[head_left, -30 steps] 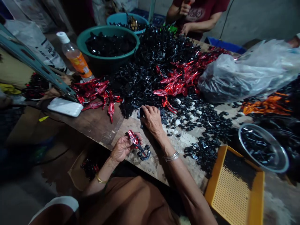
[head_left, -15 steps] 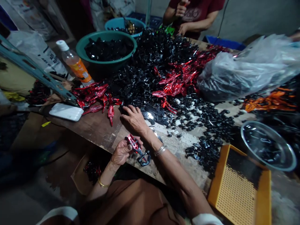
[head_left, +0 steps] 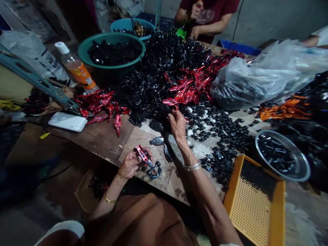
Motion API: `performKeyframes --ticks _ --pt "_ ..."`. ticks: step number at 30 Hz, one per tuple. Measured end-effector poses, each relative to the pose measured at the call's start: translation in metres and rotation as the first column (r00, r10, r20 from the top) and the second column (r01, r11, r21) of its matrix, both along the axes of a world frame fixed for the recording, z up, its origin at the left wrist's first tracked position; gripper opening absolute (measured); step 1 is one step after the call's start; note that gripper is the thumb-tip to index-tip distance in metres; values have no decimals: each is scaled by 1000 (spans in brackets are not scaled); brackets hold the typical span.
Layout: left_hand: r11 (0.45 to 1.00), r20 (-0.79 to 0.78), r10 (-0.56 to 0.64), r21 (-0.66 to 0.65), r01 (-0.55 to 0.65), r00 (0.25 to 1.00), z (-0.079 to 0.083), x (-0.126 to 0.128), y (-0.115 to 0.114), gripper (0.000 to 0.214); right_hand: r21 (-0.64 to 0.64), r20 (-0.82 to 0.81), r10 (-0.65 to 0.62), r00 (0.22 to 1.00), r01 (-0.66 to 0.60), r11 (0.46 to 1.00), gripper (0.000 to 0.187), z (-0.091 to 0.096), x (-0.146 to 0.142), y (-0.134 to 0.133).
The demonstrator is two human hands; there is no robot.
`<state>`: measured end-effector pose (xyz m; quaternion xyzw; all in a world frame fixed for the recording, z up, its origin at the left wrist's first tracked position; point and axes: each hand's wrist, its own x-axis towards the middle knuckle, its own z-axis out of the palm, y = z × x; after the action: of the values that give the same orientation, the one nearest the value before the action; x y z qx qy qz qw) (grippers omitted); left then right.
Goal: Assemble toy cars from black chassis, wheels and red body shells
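Note:
In my left hand (head_left: 130,164) is a toy racing car (head_left: 143,153) with a shiny red body and black end parts, held between thumb and fingers over the table's front edge. My right hand (head_left: 177,124) is at the near edge of the heap of black plastic parts (head_left: 143,92), its fingers bent down among dark pieces; what they grip is hidden. Loose dark body parts (head_left: 156,140) lie on the table between my hands. Shiny red car bodies (head_left: 189,89) are heaped just beyond my right hand, and small black and white pieces (head_left: 205,119) are scattered to its right.
A green basin (head_left: 111,66) of black parts stands behind, beside a bottle (head_left: 80,73). A white phone-like slab (head_left: 67,122) lies left. To the right are a plastic bag (head_left: 238,85), a clear bowl (head_left: 283,155) and a yellow tray (head_left: 253,208). Another person's hands (head_left: 196,20) work opposite.
My right hand has moved right and slightly away, from the dark parts near the left to the heap's edge, its fingers now bent. My left hand still holds the toy racing car.

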<state>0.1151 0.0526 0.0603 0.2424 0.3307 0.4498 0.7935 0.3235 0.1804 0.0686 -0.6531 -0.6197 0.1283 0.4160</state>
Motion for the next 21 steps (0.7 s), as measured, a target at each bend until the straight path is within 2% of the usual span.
performKeyframes --ticks 4,8,12,17,21 --pt "1000 36 -7 -13 7 999 0 0 0 45 -43 -105 -2 994 -3 999 22 2 7 -8" --pt "999 48 9 -41 -7 999 0 -1 0 45 -24 19 49 999 -48 999 24 11 6 -34" --pt "989 99 37 -143 -22 994 1 -4 2 45 43 126 21 992 -27 999 21 19 14 -83" --pt "958 115 62 -286 -27 991 6 -10 4 32 58 214 -184 959 176 983 18 11 43 -146" --pt "940 128 83 -339 -35 988 8 -5 5 26 -12 249 -310 917 323 946 19 0 59 -174"
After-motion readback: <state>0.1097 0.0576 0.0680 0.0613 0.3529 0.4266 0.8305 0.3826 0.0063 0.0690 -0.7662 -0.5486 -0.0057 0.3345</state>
